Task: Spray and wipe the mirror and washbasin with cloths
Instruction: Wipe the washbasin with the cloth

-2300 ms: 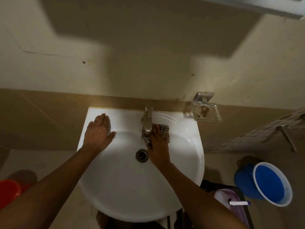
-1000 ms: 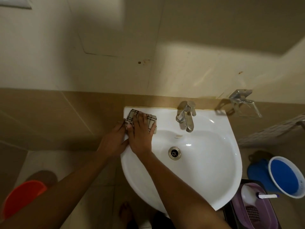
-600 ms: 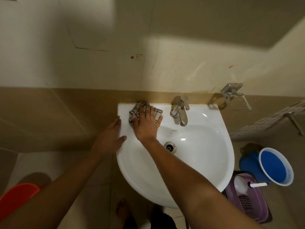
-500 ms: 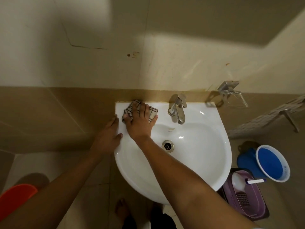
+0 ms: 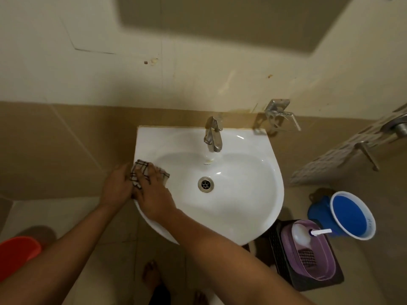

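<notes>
My right hand (image 5: pixel 154 194) pressed the small checked cloth (image 5: pixel 141 170) flat, fingers straight over it, on the left rim of the white ceramic washbasin (image 5: pixel 242 194), left of the round metal drain (image 5: pixel 205 184). My left hand (image 5: pixel 115 188) rested against that rim's outer edge, fingers relaxed, touching the cloth's edge. The cloth looked soft, thin and light, likely to bunch; I judged a flat palm over its middle best
</notes>
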Tool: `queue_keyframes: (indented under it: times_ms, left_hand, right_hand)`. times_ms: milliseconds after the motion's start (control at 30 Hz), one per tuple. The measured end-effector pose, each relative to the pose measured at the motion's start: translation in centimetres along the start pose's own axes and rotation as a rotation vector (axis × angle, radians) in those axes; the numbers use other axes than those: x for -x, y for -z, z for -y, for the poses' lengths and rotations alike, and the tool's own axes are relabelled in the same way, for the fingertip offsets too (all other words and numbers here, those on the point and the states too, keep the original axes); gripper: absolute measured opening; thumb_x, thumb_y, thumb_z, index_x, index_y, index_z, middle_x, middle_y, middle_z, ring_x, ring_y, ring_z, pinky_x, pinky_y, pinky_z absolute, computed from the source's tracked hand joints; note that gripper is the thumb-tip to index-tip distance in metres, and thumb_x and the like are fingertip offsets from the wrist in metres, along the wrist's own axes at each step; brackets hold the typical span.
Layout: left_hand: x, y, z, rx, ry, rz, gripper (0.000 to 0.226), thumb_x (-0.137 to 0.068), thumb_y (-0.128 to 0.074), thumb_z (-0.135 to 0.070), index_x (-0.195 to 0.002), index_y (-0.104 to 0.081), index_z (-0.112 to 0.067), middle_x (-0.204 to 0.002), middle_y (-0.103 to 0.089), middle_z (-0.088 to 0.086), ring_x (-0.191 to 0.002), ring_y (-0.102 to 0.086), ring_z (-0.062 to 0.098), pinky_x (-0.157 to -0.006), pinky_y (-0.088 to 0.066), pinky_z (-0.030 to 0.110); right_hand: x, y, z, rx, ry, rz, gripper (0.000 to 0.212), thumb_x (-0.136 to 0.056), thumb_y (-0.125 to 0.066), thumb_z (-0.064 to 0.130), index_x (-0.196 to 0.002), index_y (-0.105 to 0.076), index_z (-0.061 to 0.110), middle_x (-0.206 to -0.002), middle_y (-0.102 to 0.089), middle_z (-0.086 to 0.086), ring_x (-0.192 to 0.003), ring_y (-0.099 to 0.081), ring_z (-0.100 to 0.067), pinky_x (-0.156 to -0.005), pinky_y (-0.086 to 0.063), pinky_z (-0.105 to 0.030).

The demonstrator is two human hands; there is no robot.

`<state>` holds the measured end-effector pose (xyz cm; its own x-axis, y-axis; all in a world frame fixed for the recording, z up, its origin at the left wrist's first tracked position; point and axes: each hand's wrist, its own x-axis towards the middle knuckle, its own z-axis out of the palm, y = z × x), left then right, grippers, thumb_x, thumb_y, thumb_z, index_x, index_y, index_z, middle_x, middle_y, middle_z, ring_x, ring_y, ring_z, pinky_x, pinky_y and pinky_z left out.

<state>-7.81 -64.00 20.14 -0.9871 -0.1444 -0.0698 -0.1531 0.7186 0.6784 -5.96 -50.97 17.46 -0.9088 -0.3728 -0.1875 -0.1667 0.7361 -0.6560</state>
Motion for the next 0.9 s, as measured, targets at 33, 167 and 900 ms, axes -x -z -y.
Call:
queue_keyframes:
  times_ms: [33,167,900]
  left_hand:
    - [0.9,-0.2,-0.7,-0.012,-0.003,-0.024,0.033,-0.086,-0.042,-0.005,-0.113,-0.062,-0.001,-0.106,-0.064,0.024,-0.097,-0.060,0.041,-0.079,-0.044,0.039]
    - [4.2,-1.2,-2.2,-0.089,0.024,0.033,0.037,-0.091,-0.041,0.004,-0.128,-0.050,0.006,-0.135,-0.050,0.024,-0.124,-0.048,0.036,-0.102,-0.036,0.039]
    - [13.7,-3.1,-4.0,-0.375,-0.177,0.165,0.047,-0.090,-0.030,-0.015,-0.117,-0.060,0.008,-0.132,-0.056,0.021,-0.136,-0.039,0.037,-0.108,-0.036,0.053]
  right_hand:
    - [1.4,0.0,-0.2,-0.020,-0.005,0.029,0.063,-0.105,-0.036,0.042,-0.159,-0.007,0.029,-0.167,0.000,-0.009,-0.152,-0.001,-0.034,-0.114,-0.029,-0.060]
    - [7.4,0.8,-1.0,0.092,0.009,0.089,0.061,-0.105,-0.031,0.046,-0.158,-0.008,0.027,-0.162,-0.022,-0.011,-0.145,-0.027,-0.034,-0.107,-0.036,-0.054]
    - [18.6,6.8,-5.7,0.490,-0.090,0.178,0.073,-0.090,-0.046,0.065,-0.146,-0.027,0.022,-0.142,-0.051,-0.008,-0.127,-0.047,-0.037,-0.106,-0.034,-0.056]
